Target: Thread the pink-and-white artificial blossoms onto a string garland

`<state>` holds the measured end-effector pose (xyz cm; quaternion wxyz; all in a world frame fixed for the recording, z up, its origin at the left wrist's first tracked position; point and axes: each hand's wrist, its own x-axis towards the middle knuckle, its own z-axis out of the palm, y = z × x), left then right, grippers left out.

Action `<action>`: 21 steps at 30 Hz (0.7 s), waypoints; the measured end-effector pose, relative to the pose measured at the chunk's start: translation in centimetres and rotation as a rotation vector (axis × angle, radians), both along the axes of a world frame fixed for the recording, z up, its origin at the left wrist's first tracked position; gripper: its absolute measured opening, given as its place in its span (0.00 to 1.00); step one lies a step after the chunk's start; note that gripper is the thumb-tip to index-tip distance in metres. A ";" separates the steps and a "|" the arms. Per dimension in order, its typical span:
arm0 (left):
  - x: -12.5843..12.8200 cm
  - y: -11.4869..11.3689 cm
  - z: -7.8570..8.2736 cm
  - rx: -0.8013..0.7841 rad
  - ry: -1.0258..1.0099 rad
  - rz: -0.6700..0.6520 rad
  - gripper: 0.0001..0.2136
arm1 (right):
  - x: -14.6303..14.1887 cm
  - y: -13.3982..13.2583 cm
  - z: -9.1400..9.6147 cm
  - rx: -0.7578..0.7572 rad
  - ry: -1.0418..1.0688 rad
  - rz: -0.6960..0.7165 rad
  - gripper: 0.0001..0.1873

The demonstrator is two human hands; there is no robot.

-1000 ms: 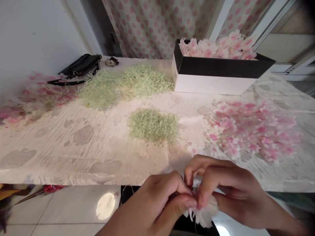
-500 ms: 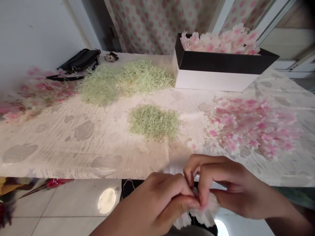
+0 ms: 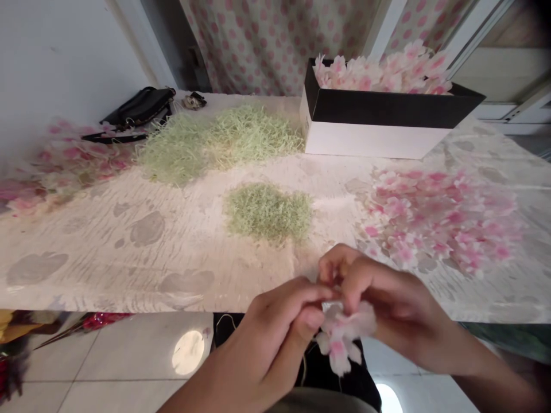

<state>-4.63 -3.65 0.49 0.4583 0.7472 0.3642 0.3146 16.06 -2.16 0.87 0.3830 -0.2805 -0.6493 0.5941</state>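
Just on the near side of the small heap of pale green shredded strands [image 3: 269,212], both hands meet. The left hand [image 3: 279,327] is curled, thumb and forefinger pinched on a pink-and-white fabric flower [image 3: 342,335]. The right hand [image 3: 387,304], fingers bent, nips the same flower from above. A loose pile of pink-and-white petals [image 3: 439,218] lies right of that heap, and a black-and-white cardboard box [image 3: 379,123] stands beyond it.

The near-left surface [image 3: 129,241] lies bare, a wide lane in from the edge. Ahead of the left hand [image 3: 275,327] and right hand [image 3: 387,298], both pinching a flower [image 3: 344,335], a small green pile [image 3: 269,213] blocks the middle. A pink flower heap [image 3: 439,218] fills the right, with a box [image 3: 383,123] standing behind it
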 end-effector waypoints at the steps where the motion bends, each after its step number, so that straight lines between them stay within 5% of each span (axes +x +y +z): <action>1: 0.0 0.0 0.1 -0.017 -0.026 0.037 0.19 | 0.0 0.1 -0.1 -0.042 0.046 -0.045 0.09; 4: 0.1 0.2 0.3 -0.032 -0.124 0.038 0.22 | 0.0 0.2 -0.3 -0.147 0.157 -0.087 0.06; 7: 0.4 0.6 0.1 -0.065 -0.212 0.142 0.13 | 0.0 0.3 -0.2 -0.258 0.158 -0.070 0.07; 9: 0.6 0.7 -0.2 -0.239 -0.344 0.267 0.06 | 0.0 0.4 0.5 -0.260 0.048 -0.014 0.06; 12: 0.8 0.8 -0.7 -0.537 -0.548 0.327 0.09 | 0.2 1.4 2.5 -0.090 -0.198 0.160 0.08; 15: 0.8 0.9 -0.7 -0.539 -0.599 0.342 0.08 | 1.3 4.0 5.1 0.098 -0.358 0.220 0.10; 19: 0.5 1.2 -0.6 -0.484 -0.581 0.341 0.09 | 4.9 11.1 8.3 0.466 -0.283 -0.465 0.05; 21: 0.4 1.3 -0.6 -0.496 -0.554 0.338 0.09 | 7.4 14.9 9.8 0.557 -0.240 -0.688 0.07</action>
